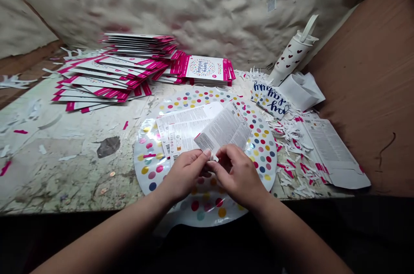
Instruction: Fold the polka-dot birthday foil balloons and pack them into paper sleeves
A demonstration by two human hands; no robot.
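Note:
A round foil balloon (pixel 258 136) with coloured dots lies flat on the worn table near its front edge. On the balloon rest white printed cards (pixel 187 123), fanned out. My left hand (pixel 183 172) and my right hand (pixel 237 172) meet over the balloon's middle. Both pinch the near corner of the topmost card (pixel 226 129), which tilts up to the right. The fingers of both hands are closed on that card's edge.
A sprawling stack of pink-edged packaging cards (pixel 110 73) fills the back left. One face-up card (pixel 207 68) sits behind the balloon. A heart-print bottle (pixel 291 56), a lettered folded balloon (pixel 271 101), paper scraps (pixel 291 136) and flat cards (pixel 333 149) lie on the right.

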